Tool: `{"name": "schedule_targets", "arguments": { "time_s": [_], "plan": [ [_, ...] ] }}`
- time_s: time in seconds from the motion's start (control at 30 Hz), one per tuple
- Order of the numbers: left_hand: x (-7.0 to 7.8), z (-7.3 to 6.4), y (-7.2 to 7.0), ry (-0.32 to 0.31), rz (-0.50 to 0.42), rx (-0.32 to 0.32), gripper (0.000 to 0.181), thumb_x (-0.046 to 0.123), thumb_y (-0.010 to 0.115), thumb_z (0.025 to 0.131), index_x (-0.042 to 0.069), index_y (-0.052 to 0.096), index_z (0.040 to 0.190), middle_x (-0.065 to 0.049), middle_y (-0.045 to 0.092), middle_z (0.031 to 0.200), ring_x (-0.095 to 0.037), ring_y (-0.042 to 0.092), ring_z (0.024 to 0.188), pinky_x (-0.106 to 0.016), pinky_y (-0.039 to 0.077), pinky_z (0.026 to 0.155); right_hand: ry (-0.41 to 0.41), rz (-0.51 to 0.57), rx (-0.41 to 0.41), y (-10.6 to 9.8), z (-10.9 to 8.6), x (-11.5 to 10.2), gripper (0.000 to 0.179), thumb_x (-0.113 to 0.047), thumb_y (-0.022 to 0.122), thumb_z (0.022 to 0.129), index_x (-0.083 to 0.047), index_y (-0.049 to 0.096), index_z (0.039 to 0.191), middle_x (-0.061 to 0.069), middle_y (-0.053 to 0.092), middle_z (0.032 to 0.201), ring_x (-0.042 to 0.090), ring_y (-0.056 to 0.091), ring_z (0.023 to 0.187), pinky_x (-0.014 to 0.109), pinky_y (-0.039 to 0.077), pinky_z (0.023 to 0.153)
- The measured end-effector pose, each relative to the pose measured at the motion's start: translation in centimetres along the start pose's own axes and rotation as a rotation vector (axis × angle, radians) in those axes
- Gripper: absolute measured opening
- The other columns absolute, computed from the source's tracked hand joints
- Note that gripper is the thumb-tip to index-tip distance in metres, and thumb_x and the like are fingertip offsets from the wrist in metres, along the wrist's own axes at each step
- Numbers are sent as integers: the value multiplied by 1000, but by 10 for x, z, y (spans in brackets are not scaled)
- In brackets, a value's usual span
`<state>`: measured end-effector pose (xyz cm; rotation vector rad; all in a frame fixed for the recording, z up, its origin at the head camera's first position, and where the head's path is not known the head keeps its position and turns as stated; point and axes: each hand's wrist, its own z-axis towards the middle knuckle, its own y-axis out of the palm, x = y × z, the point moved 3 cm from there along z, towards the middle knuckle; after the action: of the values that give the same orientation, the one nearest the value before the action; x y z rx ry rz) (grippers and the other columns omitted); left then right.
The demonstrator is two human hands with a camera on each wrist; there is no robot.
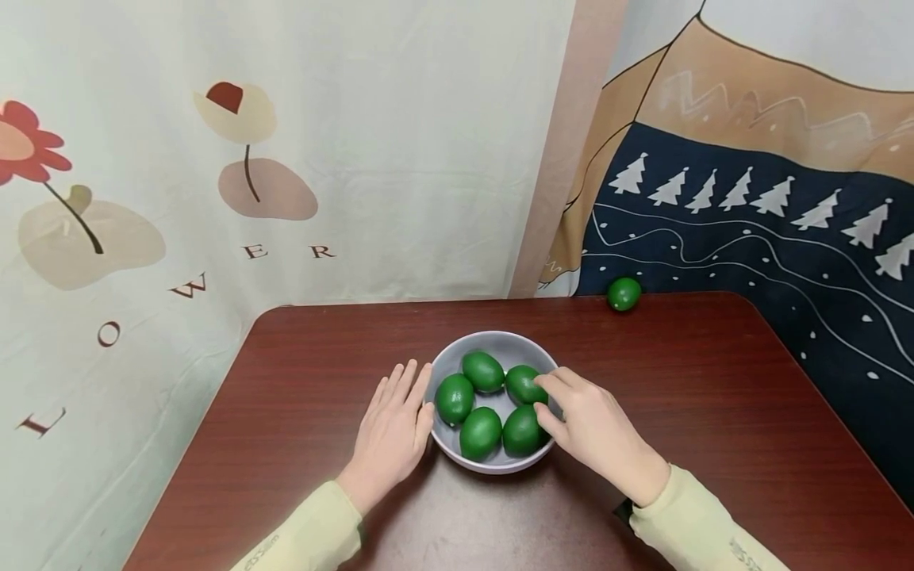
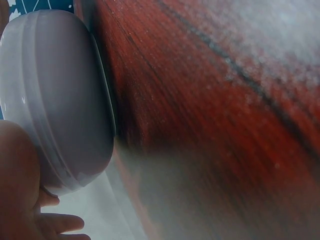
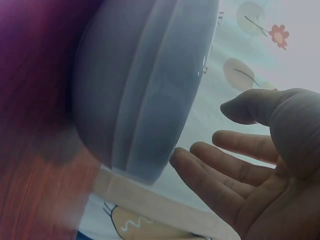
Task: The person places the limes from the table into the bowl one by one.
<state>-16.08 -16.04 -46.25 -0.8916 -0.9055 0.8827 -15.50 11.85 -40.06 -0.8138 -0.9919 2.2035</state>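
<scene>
A grey bowl [image 1: 498, 469] stands on the table with several green limes [image 1: 481, 434] in it. My left hand [image 1: 389, 432] lies along the bowl's left side, fingers straight, the thumb at the rim. In the left wrist view, the hand [image 2: 20, 175] overlaps the wall of the bowl [image 2: 70, 95]. My right hand [image 1: 596, 416] reaches over the right rim, its fingertips overlapping the two limes on that side in the head view. Seen from the right wrist, this hand [image 3: 250, 170] has loosely bent, spread fingers beside the bowl [image 3: 150, 95], with nothing between thumb and fingers.
One more lime [image 1: 624, 293] sits at the far edge of the brown wooden table [image 1: 343, 341], toward the right. Behind the table hang a pale cloth [image 1: 428, 159] with flowers and letters and a dark blue cloth [image 1: 714, 230] with white trees.
</scene>
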Motion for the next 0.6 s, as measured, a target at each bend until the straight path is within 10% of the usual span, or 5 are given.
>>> {"name": "schedule_targets", "arguments": {
  "time_s": [0.6],
  "plan": [
    [-1, 0, 1, -5, 1, 1, 56, 25, 53, 105, 12, 45, 158, -18, 45, 159, -36, 37, 151, -53, 30, 123, 90, -61, 2, -17, 3, 28, 33, -6, 78, 84, -1, 72, 117, 10, 71, 102, 19, 67, 75, 37, 59, 60]
  ]
}}
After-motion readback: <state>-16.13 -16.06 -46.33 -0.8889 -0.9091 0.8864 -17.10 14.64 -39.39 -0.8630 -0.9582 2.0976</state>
